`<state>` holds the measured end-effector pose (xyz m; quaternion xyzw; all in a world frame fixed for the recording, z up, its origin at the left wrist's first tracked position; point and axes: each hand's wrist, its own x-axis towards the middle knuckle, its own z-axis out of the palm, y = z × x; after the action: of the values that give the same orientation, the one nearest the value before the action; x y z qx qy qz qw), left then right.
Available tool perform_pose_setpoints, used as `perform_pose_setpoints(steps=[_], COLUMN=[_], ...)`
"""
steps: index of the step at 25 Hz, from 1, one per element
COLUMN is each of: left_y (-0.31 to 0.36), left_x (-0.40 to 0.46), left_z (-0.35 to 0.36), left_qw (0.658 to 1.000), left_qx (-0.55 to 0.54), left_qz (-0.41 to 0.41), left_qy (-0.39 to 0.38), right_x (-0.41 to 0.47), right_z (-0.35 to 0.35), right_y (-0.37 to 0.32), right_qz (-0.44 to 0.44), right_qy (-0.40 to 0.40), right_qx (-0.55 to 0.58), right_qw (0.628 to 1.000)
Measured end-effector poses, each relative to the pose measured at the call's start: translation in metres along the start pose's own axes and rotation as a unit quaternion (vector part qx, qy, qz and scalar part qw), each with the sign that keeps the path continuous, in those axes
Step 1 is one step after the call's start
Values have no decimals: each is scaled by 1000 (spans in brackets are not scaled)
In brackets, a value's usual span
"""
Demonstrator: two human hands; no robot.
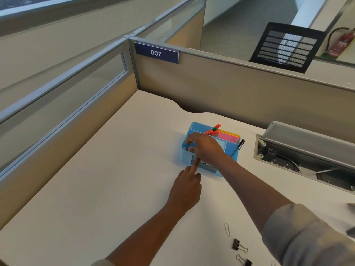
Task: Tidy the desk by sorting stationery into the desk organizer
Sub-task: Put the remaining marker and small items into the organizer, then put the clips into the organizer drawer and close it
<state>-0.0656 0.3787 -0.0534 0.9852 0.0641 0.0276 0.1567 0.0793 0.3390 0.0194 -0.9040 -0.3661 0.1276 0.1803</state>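
A light blue desk organizer (194, 127) stands mid-desk. It holds orange and green pens (213, 129), pink and yellow sticky notes (229, 136) and a black pen (238, 147) leaning at its right end. My right hand (205, 148) reaches over the organizer's front left compartment, fingers curled down at its rim; whether it holds anything is hidden. My left hand (187, 186) is in front of the organizer, index finger stretched out and touching its small front drawer (208, 167), the other fingers curled.
Near the front edge lie a wire paper clip (227, 229) and two black binder clips (238, 245), (245, 261). An open cable tray (299, 158) is set into the desk at the right. Partition walls (211, 83) close the back and left.
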Motion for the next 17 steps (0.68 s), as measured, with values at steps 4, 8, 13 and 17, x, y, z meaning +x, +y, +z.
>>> perform_pose_setpoints(steps=[4, 8, 13, 17], left_y=[-2, 6, 23, 45], left_x=[2, 3, -14, -41], left_z=[-6, -13, -11, -4], left_qw=[1000, 999, 999, 997], left_qx=[-14, -27, -7, -4], left_qz=[6, -8, 8, 20], left_qy=[-11, -33, -42, -69], right_x=[-11, -50, -124, -184], right_z=[-8, -16, -11, -2], right_y=[1, 9, 44, 69], right_qz=[-28, -29, 13, 49], right_qy=[30, 83, 105, 135], right_qx=[-4, -6, 1, 15], right_qw=[999, 996, 994, 989])
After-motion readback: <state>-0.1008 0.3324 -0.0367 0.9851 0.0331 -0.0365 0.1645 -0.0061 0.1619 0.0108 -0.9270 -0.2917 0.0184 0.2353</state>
